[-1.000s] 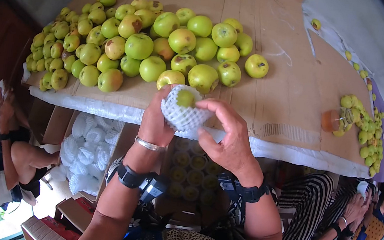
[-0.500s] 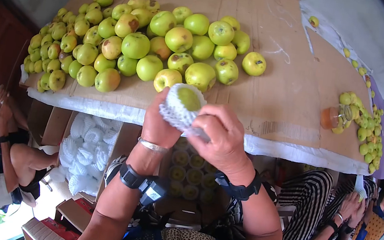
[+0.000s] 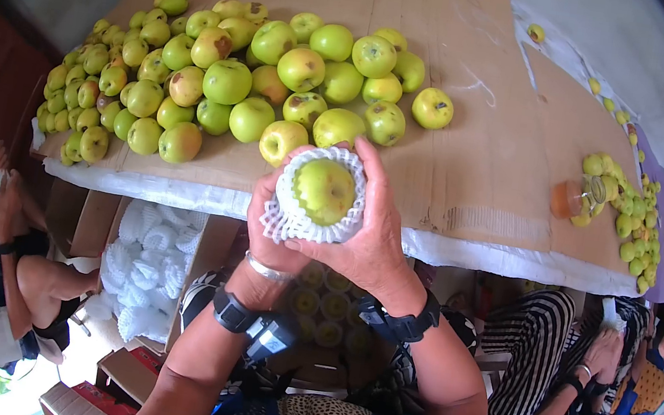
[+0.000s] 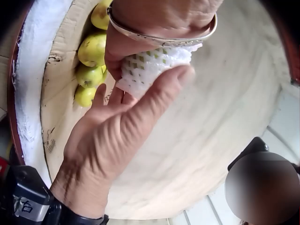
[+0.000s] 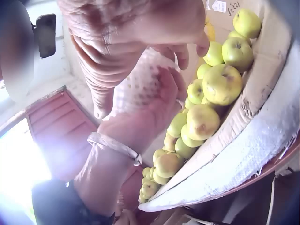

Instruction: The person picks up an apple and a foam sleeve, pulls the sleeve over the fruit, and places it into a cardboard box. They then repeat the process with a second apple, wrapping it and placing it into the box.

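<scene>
A green apple (image 3: 326, 192) sits in a white foam net sleeve (image 3: 279, 224) in front of me, its bare top showing through the net's ruffled opening. My left hand (image 3: 268, 207), with a bracelet at the wrist, holds the sleeved apple from the left. On the other side my right hand (image 3: 375, 235) curls its fingers and thumb round the net. Both hands are just off the table's front edge, close below the apple pile (image 3: 231, 83). In the left wrist view, the foam net (image 4: 150, 70) lies between the two hands.
Cardboard (image 3: 514, 182) covers the table, with an orange-filled jar (image 3: 569, 198) and more apples at right. Below left, a box holds white foam nets (image 3: 145, 266); packed apples (image 3: 318, 303) stand in a box beneath my hands. Other people sit on both sides.
My right hand has gone from pulling at the net's edge to wrapping round its right side. The apple's top has turned to face me, and the net's opening now frames it.
</scene>
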The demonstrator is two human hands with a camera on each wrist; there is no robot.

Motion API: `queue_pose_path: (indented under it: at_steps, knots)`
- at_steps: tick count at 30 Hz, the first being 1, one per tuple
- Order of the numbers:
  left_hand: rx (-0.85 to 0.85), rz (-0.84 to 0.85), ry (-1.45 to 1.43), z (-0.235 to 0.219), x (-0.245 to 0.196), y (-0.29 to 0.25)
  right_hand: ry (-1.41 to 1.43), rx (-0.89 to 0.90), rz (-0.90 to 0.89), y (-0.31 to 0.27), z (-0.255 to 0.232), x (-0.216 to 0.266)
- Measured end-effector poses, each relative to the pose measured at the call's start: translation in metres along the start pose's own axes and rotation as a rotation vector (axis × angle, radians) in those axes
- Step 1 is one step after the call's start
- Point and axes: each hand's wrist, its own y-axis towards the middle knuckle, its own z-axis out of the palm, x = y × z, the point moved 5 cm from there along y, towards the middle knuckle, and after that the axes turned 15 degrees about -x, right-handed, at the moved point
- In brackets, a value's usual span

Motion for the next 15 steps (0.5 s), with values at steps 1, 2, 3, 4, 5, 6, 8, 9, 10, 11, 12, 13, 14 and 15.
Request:
queue_pose_path:
  at_steps: [1, 2, 3, 4, 5, 6, 8, 9, 10, 11, 12, 13, 14, 15]
  knots:
    - [-0.014, -0.036, -0.030, -0.002, 0.003, -0.001, 0.025, -0.032, 0.019, 0.000, 0.000, -0.003]
    - [-0.028, -0.068, -0.060, -0.006, 0.006, -0.001, 0.004, -0.040, -0.020, 0.001, 0.000, -0.004]
    - [-0.043, -0.098, -0.089, -0.008, 0.007, -0.001, -0.017, -0.033, -0.045, 0.001, -0.001, -0.005]
    - [0.032, -0.065, -0.025, -0.003, 0.005, 0.002, -0.036, -0.024, -0.069, 0.002, -0.002, -0.007]
    - [0.002, -0.072, 0.011, -0.002, 0.005, 0.003, -0.059, -0.015, -0.092, 0.002, -0.003, -0.008]
    - [-0.030, -0.083, 0.045, -0.001, 0.006, 0.003, -0.044, -0.030, -0.068, 0.003, -0.004, -0.009]
    - [-0.083, -0.074, 0.113, -0.004, 0.007, 0.005, -0.019, -0.061, -0.024, 0.005, -0.007, -0.011]
    - [-0.105, -0.059, 0.144, -0.004, 0.003, 0.006, -0.036, -0.082, -0.029, 0.006, -0.009, -0.009]
    - [-0.124, -0.041, 0.179, -0.003, -0.004, 0.007, -0.049, -0.107, -0.037, 0.009, -0.012, -0.006]
    - [-0.143, -0.025, 0.214, -0.001, -0.012, 0.008, -0.063, -0.134, -0.044, 0.012, -0.015, -0.005]
    - [-0.166, -0.112, 0.281, 0.004, -0.019, 0.005, -0.121, -0.122, -0.096, 0.014, -0.017, -0.006]
    - [-0.145, -0.097, 0.355, 0.008, -0.018, 0.003, -0.171, -0.098, -0.173, 0.015, -0.017, -0.004]
    - [-0.124, -0.082, 0.427, 0.009, -0.016, -0.001, -0.222, -0.072, -0.249, 0.016, -0.017, -0.001]
    - [-0.102, -0.064, 0.501, 0.010, -0.013, -0.004, -0.269, -0.047, -0.326, 0.016, -0.016, 0.002]
